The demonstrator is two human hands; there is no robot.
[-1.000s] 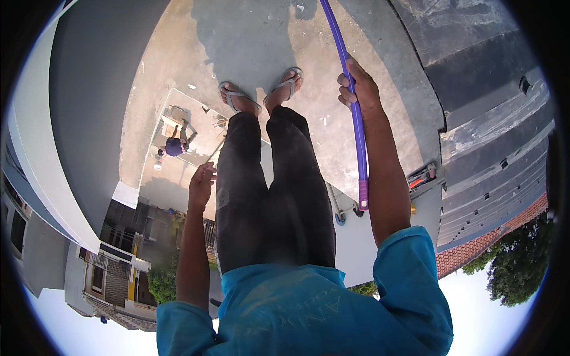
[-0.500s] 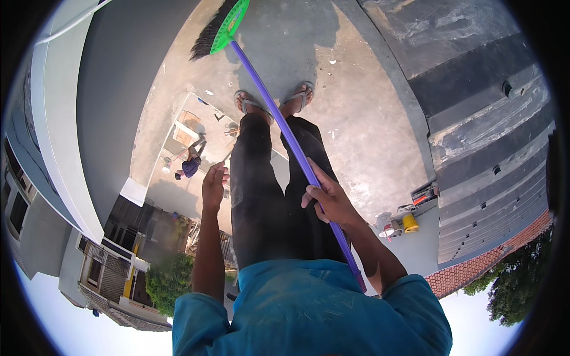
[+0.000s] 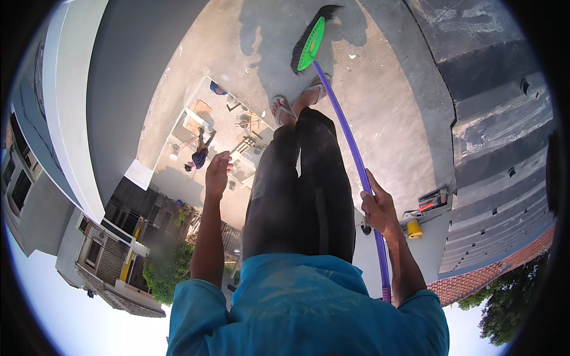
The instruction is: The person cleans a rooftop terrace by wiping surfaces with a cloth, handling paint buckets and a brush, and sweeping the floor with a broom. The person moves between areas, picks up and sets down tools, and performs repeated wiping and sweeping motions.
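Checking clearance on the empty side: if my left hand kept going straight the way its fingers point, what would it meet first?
Nothing close. The left hand hangs open beside the black trousers, fingers pointing down toward the concrete roof floor; depth is unclear.

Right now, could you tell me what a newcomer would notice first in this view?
The broom, with its bright green head and black bristles on the grey concrete floor just ahead of the sandalled feet, stands out first. Its purple handle runs back to the right hand, which grips it. The left hand hangs empty beside the dark trousers.
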